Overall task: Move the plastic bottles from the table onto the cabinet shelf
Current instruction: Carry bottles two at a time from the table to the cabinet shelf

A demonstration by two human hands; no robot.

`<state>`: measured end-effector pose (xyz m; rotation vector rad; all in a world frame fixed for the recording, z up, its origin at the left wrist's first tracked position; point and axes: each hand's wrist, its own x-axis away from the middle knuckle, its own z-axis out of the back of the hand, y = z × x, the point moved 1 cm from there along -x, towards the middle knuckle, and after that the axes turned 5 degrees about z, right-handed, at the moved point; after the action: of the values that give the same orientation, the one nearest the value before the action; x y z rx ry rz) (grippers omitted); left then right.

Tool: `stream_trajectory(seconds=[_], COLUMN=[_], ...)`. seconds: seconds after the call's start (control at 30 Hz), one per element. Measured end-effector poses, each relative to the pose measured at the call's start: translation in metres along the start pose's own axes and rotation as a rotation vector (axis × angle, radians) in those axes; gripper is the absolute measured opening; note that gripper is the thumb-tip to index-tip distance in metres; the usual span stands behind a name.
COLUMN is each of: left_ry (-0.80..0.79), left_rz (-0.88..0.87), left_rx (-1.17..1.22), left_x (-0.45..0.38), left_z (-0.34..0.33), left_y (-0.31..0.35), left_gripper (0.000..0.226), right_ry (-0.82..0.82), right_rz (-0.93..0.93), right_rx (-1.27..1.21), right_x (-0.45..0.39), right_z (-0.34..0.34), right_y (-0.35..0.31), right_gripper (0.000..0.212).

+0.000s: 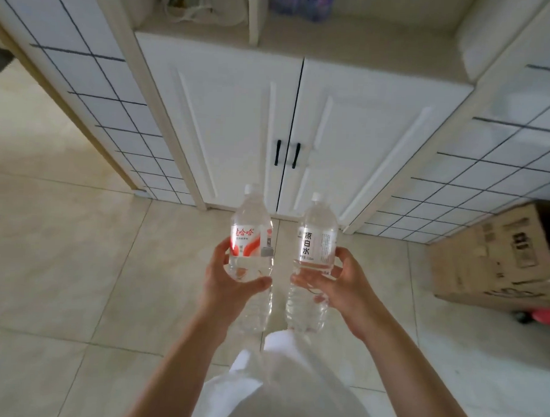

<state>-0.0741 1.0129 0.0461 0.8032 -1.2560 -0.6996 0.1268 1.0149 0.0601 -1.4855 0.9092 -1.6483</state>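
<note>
The left hand (229, 275) grips a clear bottle with a red label (252, 239) and the right hand (333, 283) grips a bottle with a white label (316, 241), both held upright in the air in front of the white cabinet (296, 114), so they look lifted but not yet shelved. The open shelf (353, 38) sits above the closed doors, with purple packages (303, 1) at its back and a cable (188, 6) in the left bay. A cardboard box (502, 253) stands on the floor well to the right, out of the path.
</note>
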Motion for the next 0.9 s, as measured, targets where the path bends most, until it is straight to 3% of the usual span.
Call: stream_trajectory(seconds=[0.5,0.77,0.9], left_ry=[-0.032,-0.014,-0.040], left_rz=[-0.176,-0.353,-0.441], left_rx=[-0.018,-0.085,-0.129], left_x=[-0.123,-0.176,-0.211], left_z=[-0.134,-0.161,-0.167], left_y=[0.145,0.230,0.277], left_gripper=[0.088,0.087,0.079], right_ry=[0.029,0.028,0.123], right_rz=[0.138,0.252,0.339], right_rx=[0.068,0.071,0.069], right_x=[-0.160,-0.215,-0.250], right_z=[0.101,0.118,0.115], right_y=[-0.126,-0.209,-0.249], right_gripper=[0.063,0.065,0.073])
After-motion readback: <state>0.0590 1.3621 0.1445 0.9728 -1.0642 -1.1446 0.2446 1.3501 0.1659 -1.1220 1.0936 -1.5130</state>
